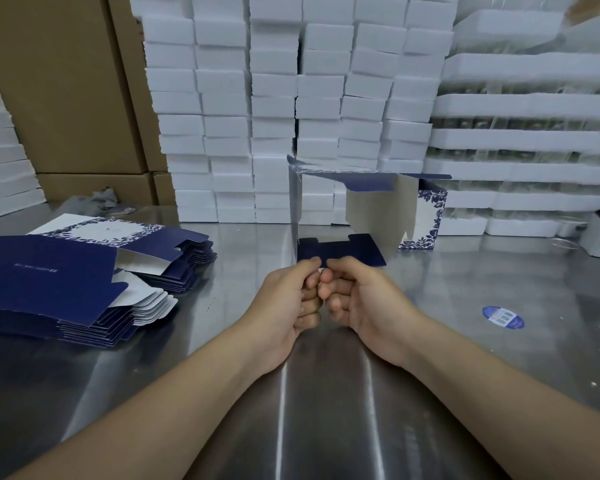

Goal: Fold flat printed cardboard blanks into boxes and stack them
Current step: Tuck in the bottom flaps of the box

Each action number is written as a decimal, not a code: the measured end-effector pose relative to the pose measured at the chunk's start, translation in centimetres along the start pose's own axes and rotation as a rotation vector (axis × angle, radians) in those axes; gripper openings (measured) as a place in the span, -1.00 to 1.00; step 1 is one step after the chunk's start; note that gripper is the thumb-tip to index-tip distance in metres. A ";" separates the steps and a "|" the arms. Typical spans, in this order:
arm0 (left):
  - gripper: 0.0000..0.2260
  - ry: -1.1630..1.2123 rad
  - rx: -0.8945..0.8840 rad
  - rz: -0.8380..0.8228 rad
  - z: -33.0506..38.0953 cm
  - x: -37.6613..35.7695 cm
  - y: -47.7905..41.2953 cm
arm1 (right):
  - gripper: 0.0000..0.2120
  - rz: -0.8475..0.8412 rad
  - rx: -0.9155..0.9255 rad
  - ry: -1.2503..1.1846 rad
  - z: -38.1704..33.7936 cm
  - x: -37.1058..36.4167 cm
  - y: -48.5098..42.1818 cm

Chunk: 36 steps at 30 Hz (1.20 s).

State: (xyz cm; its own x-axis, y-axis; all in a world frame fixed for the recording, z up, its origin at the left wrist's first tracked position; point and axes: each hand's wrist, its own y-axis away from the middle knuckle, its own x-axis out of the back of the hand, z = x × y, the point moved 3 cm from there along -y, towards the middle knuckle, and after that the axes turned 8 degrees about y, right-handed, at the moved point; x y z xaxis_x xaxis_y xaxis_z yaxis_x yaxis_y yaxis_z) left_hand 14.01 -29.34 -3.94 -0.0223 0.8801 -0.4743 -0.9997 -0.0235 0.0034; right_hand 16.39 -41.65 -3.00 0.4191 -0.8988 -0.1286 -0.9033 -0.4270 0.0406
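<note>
A half-opened cardboard box (374, 209), navy and white with a floral print and a silvery inside, stands on the steel table (482, 375) with its open end facing me. Its navy bottom flap (343, 249) points toward me. My left hand (291, 299) and my right hand (354, 296) meet at the flap's near edge, and both pinch it between thumb and curled fingers. A stack of flat navy blanks (66, 282) lies on the table at the left.
White foam blocks (274, 109) are stacked in a wall behind the box, with foam trays (520, 140) at the right. Brown cartons (66, 91) stand at the back left. A round blue sticker (503, 317) lies on the table at the right.
</note>
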 end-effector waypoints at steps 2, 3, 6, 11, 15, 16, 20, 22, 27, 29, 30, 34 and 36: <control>-0.53 -0.017 -0.007 0.009 0.0 0.0 0.0 | -0.66 0.008 0.020 0.009 0.0 0.0 0.0; -0.55 -0.017 -0.005 0.016 0.0 0.1 0.0 | -0.66 0.017 0.029 0.014 0.1 -0.1 0.1; -0.58 -0.014 0.012 0.014 0.1 0.0 0.0 | -0.66 0.035 0.061 0.020 0.2 -0.1 0.0; -0.48 0.007 0.015 -0.010 0.0 0.0 0.1 | -0.67 0.025 0.089 0.046 0.2 -0.2 0.2; -0.53 0.057 0.021 0.032 -0.1 0.3 0.0 | -0.62 0.049 0.047 0.031 0.3 -0.3 0.2; -0.53 0.060 0.016 0.044 -0.1 0.4 0.0 | -0.62 0.062 0.032 0.000 0.4 -0.3 0.2; -0.54 0.009 -0.007 0.071 -0.1 0.3 0.1 | -0.63 0.087 0.027 -0.025 0.5 -0.1 -0.1; -0.55 -0.024 -0.017 0.079 0.0 0.3 0.1 | -0.62 0.090 0.036 -0.004 0.7 -0.2 -0.2; -0.56 -0.097 -0.054 0.067 -0.1 0.0 0.4 | -0.48 0.075 0.081 -0.019 0.9 -0.9 -0.1; -0.56 -0.073 -0.055 0.074 -0.2 -0.1 0.4 | -0.48 0.070 0.086 0.002 1.1 -1.1 -0.1; -0.56 -0.057 -0.047 0.076 -0.2 -0.1 0.4 | -0.50 0.068 0.082 0.008 1.1 -1.1 0.0; -0.54 -0.044 -0.046 0.072 -0.2 -0.1 0.4 | -0.55 0.085 0.026 -0.101 1.0 -0.8 0.1; -0.56 -0.084 -0.057 0.069 -0.2 -0.2 0.5 | -0.59 0.115 0.030 -0.086 1.1 -0.7 0.2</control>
State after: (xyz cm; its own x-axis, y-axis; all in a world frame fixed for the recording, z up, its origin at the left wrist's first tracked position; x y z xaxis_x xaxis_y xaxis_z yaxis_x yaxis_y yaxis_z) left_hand 13.55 -29.62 -4.06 -0.0941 0.9119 -0.3994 -0.9938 -0.1101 -0.0173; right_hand 15.81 -40.98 -3.94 0.3041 -0.9294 -0.2092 -0.9479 -0.3170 0.0307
